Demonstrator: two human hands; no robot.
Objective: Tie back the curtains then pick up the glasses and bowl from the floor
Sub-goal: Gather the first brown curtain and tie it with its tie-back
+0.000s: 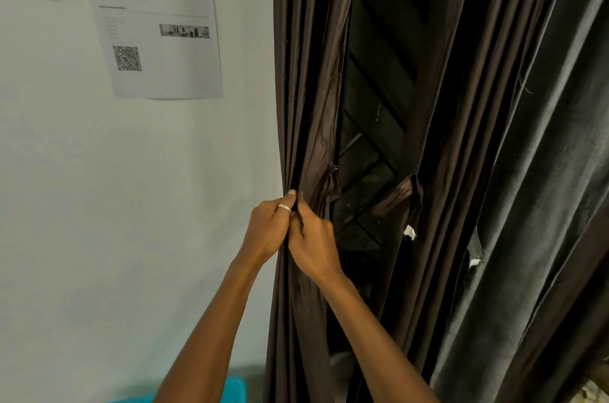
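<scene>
**A:** Why are both hands bunched together on the left curtain (306, 73)?

**B:** The left hand (267, 231) and right hand (313, 244) both have their fingers curled, pinching its folds at the wall-side edge. That probably keeps the bundle narrow for the tie-back strap (329, 185) hanging just beside them.

**A:** Any room to work?

**B:** The wall (131, 204) meets the curtain's outer edge, so open room lies toward the window grille (372, 106). The right curtain (438, 139) hangs apart, not yet tied. The glasses and bowl are out of view.

a printed sheet (158, 20) hangs on the wall (99, 188), left of the curtains (309, 73) (a door behind them).
</scene>
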